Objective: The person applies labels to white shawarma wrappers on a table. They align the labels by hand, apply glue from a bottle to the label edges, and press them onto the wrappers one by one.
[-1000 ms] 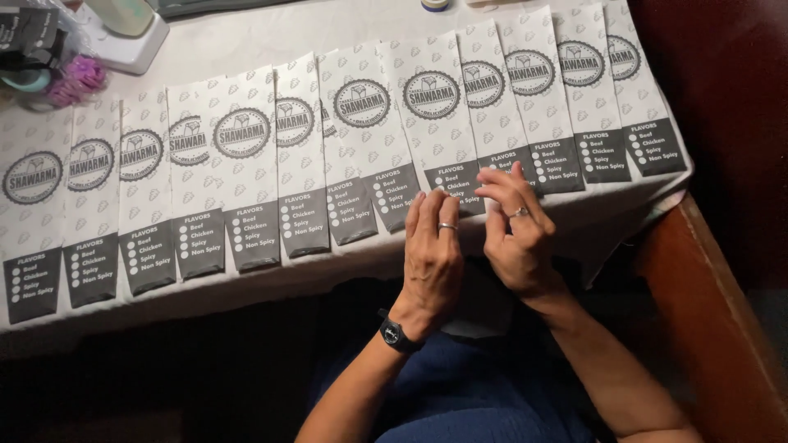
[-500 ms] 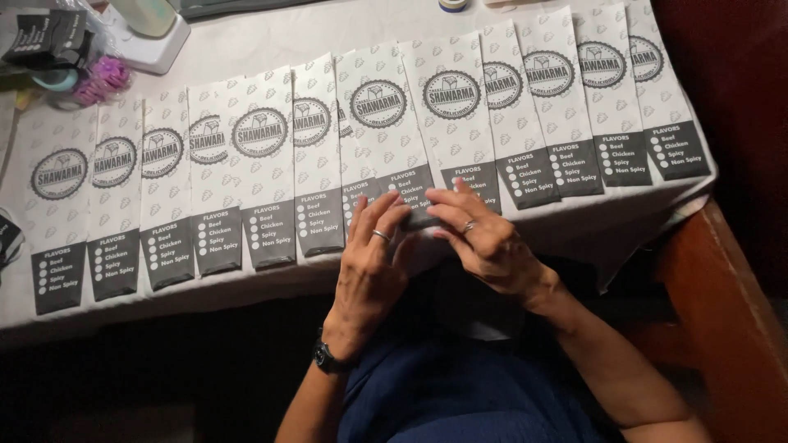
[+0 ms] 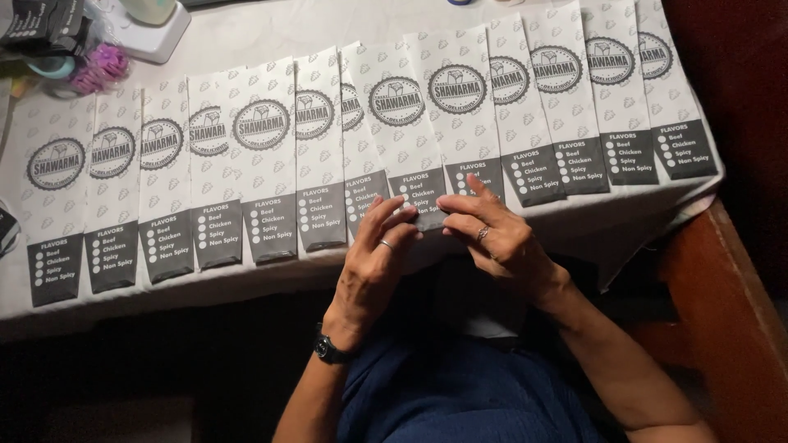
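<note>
A long row of overlapping white paper sleeves with round dark emblems and dark grey lower panels lay side by side across the white-covered table [image 3: 246, 25], their lower ends lined up along its near edge. The left hand [image 3: 376, 254], a ring on one finger and a dark wristwatch [image 3: 330, 351] on its wrist, had its fingertips curled onto the dark panel of one white paper sleeve [image 3: 410, 139] near the middle of the row, pinching its lower end at the near edge. The right hand [image 3: 492, 234], also ringed, met it from the other side, thumb and fingers gripping the same lower end, one finger stretched up over the panel of the neighbouring sleeve [image 3: 460, 107]. Both hands touched each other at the fingertips over that end.

At the far left corner of the table stood a white rectangular block [image 3: 156, 37] carrying a pale green cup [image 3: 148, 10], with a purple frilly object [image 3: 103, 66] and a dark packet [image 3: 41, 20] beside it. A brown wooden chair frame [image 3: 722, 312] stood beyond the table's right edge.
</note>
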